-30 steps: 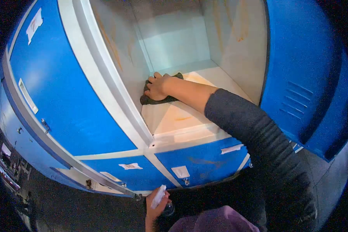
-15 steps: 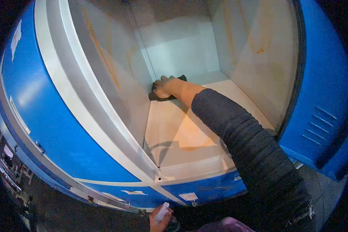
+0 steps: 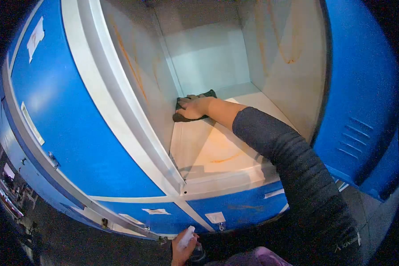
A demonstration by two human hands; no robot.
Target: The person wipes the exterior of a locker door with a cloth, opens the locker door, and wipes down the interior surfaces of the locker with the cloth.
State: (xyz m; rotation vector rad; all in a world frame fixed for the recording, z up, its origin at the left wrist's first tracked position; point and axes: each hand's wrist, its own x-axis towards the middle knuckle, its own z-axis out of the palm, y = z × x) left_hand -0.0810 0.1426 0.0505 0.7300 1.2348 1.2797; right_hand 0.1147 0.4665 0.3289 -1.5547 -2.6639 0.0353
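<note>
The right hand (image 3: 195, 107) lies over a dark, crumpled cloth (image 3: 179, 117) at an open metal locker's (image 3: 208, 48) back left; whether its grip clenches cannot be told. Pale, smeared floor (image 3: 221, 148) spreads right. Below the front lip (image 3: 228, 185), the left hand (image 3: 179, 253) clasps a white-nozzled spray bottle (image 3: 186, 238).

cloth (image 3: 181, 118): partly under right hand (image 3: 194, 107) | left forearm (image 3: 178, 261): cropped at bottom

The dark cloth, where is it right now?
In the head view, the dark cloth is under the right hand, towards the back left of the open locker's floor, beside the left inner wall.
</note>
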